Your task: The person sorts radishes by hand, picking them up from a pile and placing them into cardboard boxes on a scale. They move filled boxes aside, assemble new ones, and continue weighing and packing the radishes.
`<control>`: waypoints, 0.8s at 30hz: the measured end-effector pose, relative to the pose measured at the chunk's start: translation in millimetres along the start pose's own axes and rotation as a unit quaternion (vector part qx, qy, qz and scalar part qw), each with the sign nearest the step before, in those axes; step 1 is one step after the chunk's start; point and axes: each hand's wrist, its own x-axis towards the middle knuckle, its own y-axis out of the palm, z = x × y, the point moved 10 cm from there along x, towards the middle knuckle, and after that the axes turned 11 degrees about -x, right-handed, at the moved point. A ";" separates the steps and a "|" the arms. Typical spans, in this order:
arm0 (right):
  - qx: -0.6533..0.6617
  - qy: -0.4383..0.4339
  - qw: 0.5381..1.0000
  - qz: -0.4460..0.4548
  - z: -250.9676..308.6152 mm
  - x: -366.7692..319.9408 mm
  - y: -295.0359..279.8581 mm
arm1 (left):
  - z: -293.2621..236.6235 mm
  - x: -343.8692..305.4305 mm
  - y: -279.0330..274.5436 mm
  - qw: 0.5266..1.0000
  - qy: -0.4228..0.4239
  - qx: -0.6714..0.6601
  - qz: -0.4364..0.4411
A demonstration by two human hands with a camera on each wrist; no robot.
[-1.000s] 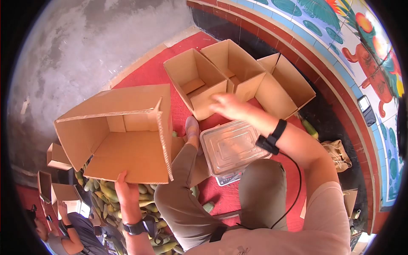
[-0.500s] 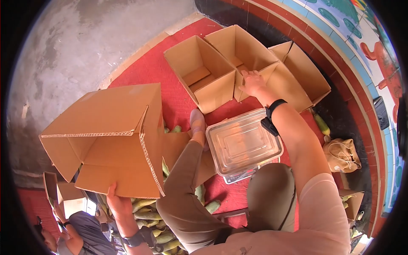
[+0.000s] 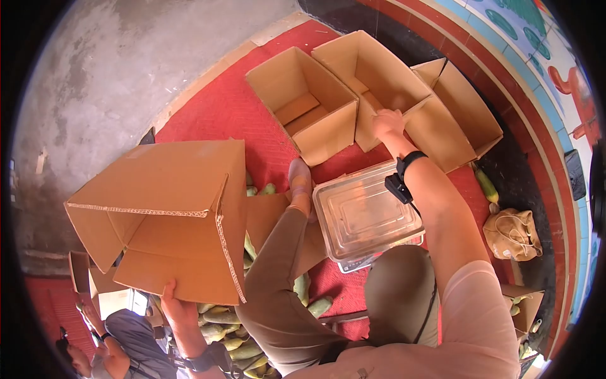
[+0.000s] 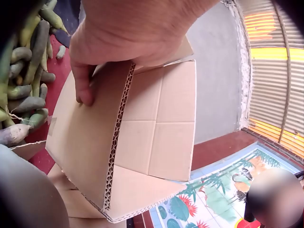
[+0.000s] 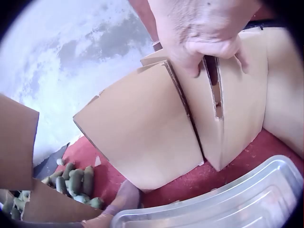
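Observation:
My left hand [image 3: 180, 309] grips the lower edge of a cardboard box [image 3: 154, 174], tipped so its open side faces me. In the left wrist view, the thumb lies on one face of the box wall [image 4: 90, 128], and the remaining fingers are hidden behind the hand. At the floor boxes, my right hand [image 3: 390, 123] holds the near corner of the middle cardboard box [image 3: 385, 63]. Seen from the right wrist, thumb and fingers straddle a narrow gap between upright cardboard panels [image 5: 242, 99]. Beside that box stands another open box [image 3: 325, 139].
A clear lidded plastic tub [image 3: 369, 211] sits on a scale [image 3: 355, 264] between my legs. Long green vegetables [image 3: 221, 328] lie under the tilted box. A tan drawstring bag [image 3: 512, 235] lies at the right. Another person [image 3: 136, 341] works at lower left.
My right hand moved right from the first floor box to the middle box's corner and took hold there. My left hand keeps its grip on the tipped box, which shifted slightly left and down.

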 end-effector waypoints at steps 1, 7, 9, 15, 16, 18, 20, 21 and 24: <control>-0.014 -0.047 0.999 -0.024 7.2 -1.7 -5.8 | -0.9 -0.5 -1.0 1.000 0.003 0.000 0.007; 0.076 -0.027 0.975 -0.208 -20.3 -42.0 -72.1 | -7.3 -3.0 -10.2 1.000 0.011 -0.001 0.002; 0.091 -0.032 0.963 -0.253 -29.0 -60.9 -95.9 | -7.8 -7.2 -4.5 1.000 0.016 -0.004 0.010; 0.112 -0.050 0.923 -0.366 -75.3 -119.6 -165.3 | -6.0 -13.8 19.8 0.999 0.006 -0.021 0.049; 0.134 -0.062 0.910 -0.386 -86.2 -133.6 -176.7 | -6.1 -15.0 29.7 0.999 -0.001 -0.024 0.048; 0.156 -0.074 0.896 -0.410 -108.4 -161.9 -194.2 | -4.2 -5.5 44.5 0.997 0.000 -0.027 0.070; 0.201 -0.097 0.884 -0.412 -129.3 -191.3 -207.6 | -3.5 1.8 66.8 0.995 -0.001 -0.029 0.091; 0.220 -0.091 0.886 -0.398 -139.9 -204.9 -212.9 | -1.5 4.3 82.4 0.995 -0.006 -0.030 0.099; 0.220 -0.082 0.892 -0.386 -169.5 -243.8 -219.4 | 1.0 9.6 136.6 0.991 -0.027 -0.022 0.132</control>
